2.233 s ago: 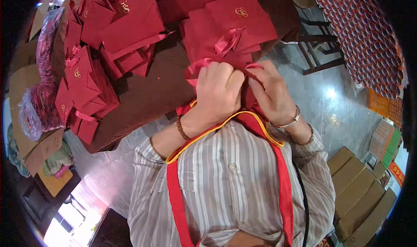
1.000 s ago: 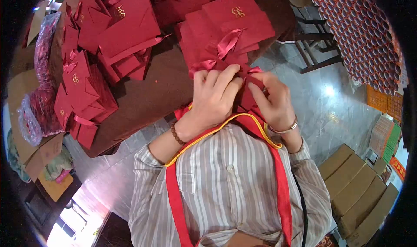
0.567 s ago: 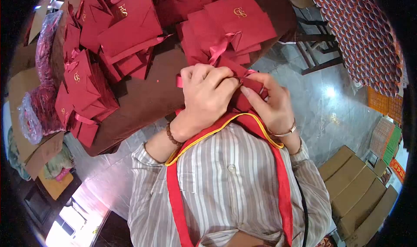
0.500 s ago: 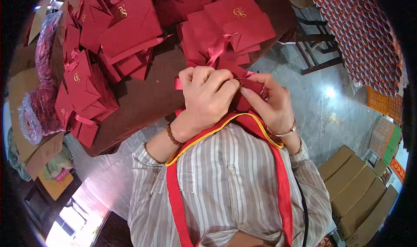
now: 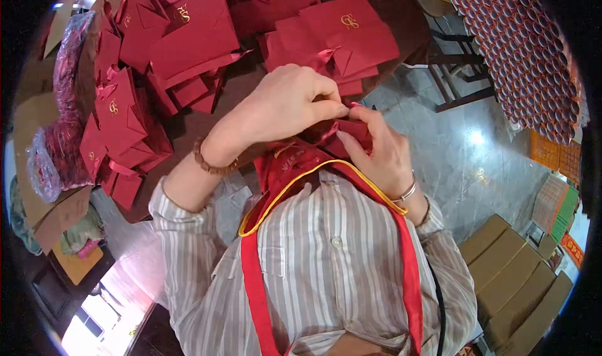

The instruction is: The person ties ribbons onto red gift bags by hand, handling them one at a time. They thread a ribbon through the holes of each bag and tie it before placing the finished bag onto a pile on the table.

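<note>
Item: one red bag [image 5: 356,130], dark red, with a ribbon [image 5: 328,132] at its upper part; located between the hands, before the chest, at the near side of the table [image 5: 226,102].
Left hand [image 5: 282,105]: wooden-bead bracelet [image 5: 210,165] at the wrist; thumb and forefinger tips pressed together beside the bag's upper edge, other fingers curled; whether ribbon lies between the tips, cannot tell.
Right hand [image 5: 384,158]: metal bangle [image 5: 409,192]; thumb on the bag's face, forefinger at its upper edge, gripping it between them; remaining fingers partly hidden.
Table stock: gold-lettered bags [image 5: 357,36], overlapping, just beyond the hands; further bags [image 5: 122,124], piled to the left.
Worn: red apron [image 5: 411,262], yellow-edged, over a striped shirt [image 5: 307,262].
Floor, right: cardboard boxes [image 5: 511,268], standing side by side
</note>
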The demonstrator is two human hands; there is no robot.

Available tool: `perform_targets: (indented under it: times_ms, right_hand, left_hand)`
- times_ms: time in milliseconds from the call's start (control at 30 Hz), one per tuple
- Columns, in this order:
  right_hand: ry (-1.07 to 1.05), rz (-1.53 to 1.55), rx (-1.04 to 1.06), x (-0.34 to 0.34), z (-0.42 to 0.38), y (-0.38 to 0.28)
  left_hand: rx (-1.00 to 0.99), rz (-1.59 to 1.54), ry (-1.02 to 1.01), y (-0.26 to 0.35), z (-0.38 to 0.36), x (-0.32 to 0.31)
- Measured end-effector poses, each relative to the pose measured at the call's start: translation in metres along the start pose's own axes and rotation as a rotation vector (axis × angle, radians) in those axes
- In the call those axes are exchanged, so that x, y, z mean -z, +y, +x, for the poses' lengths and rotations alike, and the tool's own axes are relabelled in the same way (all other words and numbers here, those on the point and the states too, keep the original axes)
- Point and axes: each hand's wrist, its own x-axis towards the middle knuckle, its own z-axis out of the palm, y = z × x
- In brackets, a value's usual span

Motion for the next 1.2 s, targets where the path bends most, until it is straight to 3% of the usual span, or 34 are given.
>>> perform_targets:
  times_ms: [67,200,300,367,467,533,600,633,733,767,833,867,933,1000,1033,1067,1200]
  right_hand:
    - [-0.014,-0.010,-0.021,0.000,0.001,0.001]
    - [0.007,0.035,-0.014,-0.003,0.003,0.008]
    - [-0.018,0.052,-0.018,-0.002,0.007,0.013]
    - [-0.098,0.098,-0.177,0.002,0.011,0.011]
    - [-0.163,0.169,-0.239,0.004,0.013,0.011]
    - [-0.190,0.115,-0.184,0.007,0.018,0.011]
    - [-0.224,0.065,-0.125,0.004,0.017,0.012]
    - [-0.280,0.182,-0.016,0.000,0.012,0.013]
    - [-0.390,0.397,0.133,-0.004,0.014,0.008]
    - [-0.393,0.374,0.123,-0.007,0.014,0.010]
    - [-0.390,0.335,0.142,-0.010,0.017,0.014]
    - [-0.396,0.338,0.146,-0.010,0.019,0.015]
    - [-0.354,0.288,0.137,-0.008,0.020,0.019]
    - [-0.356,0.302,0.089,-0.009,0.015,0.031]
    - [-0.312,0.398,0.098,-0.010,0.013,0.041]
    - [-0.267,0.495,0.106,-0.010,0.012,0.047]
    - [-0.265,0.551,0.022,-0.003,0.018,0.051]
  left_hand:
    - [0.132,0.006,-0.264,0.006,0.009,0.008]
    - [0.110,-0.210,-0.324,-0.007,0.016,0.003]
    - [0.157,-0.132,-0.271,-0.007,0.016,-0.002]
    - [0.177,-0.170,-0.220,-0.010,0.014,-0.005]
    - [0.206,-0.252,-0.101,-0.017,0.009,-0.016]
    - [0.221,-0.298,-0.030,-0.019,0.009,-0.019]
    - [0.107,-0.069,0.244,-0.018,0.014,-0.013]
    - [0.122,-0.034,0.298,-0.021,0.019,-0.004]
    - [-0.020,-0.210,0.377,-0.002,0.028,0.017]
    - [-0.014,-0.209,0.383,0.004,0.031,0.019]
    - [-0.276,-0.413,0.379,0.015,0.039,0.023]
    - [-0.231,-0.608,0.148,0.025,0.036,0.024]
    - [-0.285,-0.467,0.217,0.021,0.039,0.013]
    - [-0.194,-0.024,0.259,-0.005,0.040,0.031]
    - [-0.144,0.091,0.168,-0.017,0.033,0.040]
    - [0.068,0.098,0.017,-0.027,0.026,0.047]
    - [0.215,-0.059,-0.079,-0.036,-0.003,0.035]
